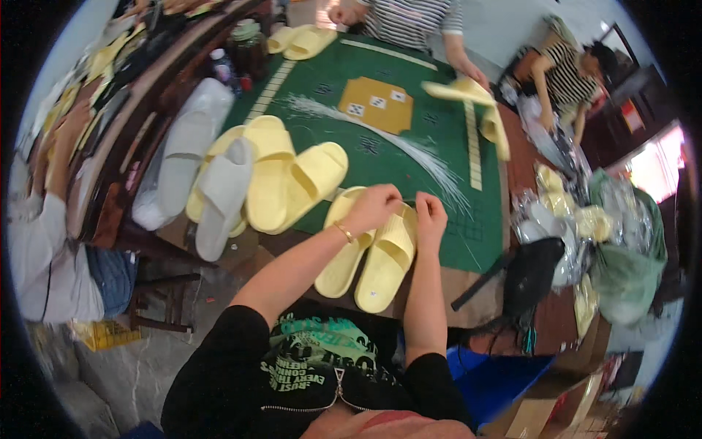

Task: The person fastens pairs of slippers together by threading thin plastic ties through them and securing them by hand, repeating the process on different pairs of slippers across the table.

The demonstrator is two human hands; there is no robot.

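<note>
A pair of yellow slippers [369, 256] lies side by side at the near edge of the green table [439, 110]. The left hand [374, 208] and right hand [430, 217] rest on the straps, fingers curled together, hiding whatever they pinch. More yellow slippers [292, 179] lie just left.

Clear plastic bags [556, 219] heaped right of table; brown cardboard box [541, 417] lower right.

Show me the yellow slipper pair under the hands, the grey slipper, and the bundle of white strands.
yellow slipper pair [384, 267], head view, right slipper's strap
grey slipper [219, 196], head view, its upper
bundle of white strands [409, 146], head view, mid-length
</note>
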